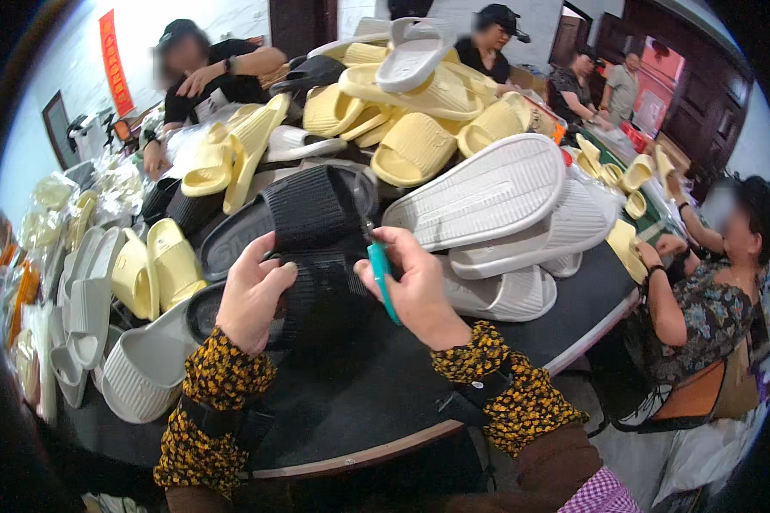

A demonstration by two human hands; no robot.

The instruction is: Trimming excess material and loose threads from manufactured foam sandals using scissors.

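1. You've got two black slides [304, 214] at 12 o'clock from your hands, stacked.
2. One teal-handled tool [382, 278] at centre.
3. Three white slides [479, 192] at 2 o'clock.
4. Yellow slides [415, 147] at 12 o'clock: pile too tangled to count.
5. Five other people [701, 282] around the table.

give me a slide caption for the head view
Left hand steadies a black slide sandal while right hand works it with a teal-handled tool.

This is a small footwear workshop. A dark round worktop [522, 342] is heaped with yellow slides [415, 150], white slides [488, 192] and black slides [308, 214], and several seated people work around it.
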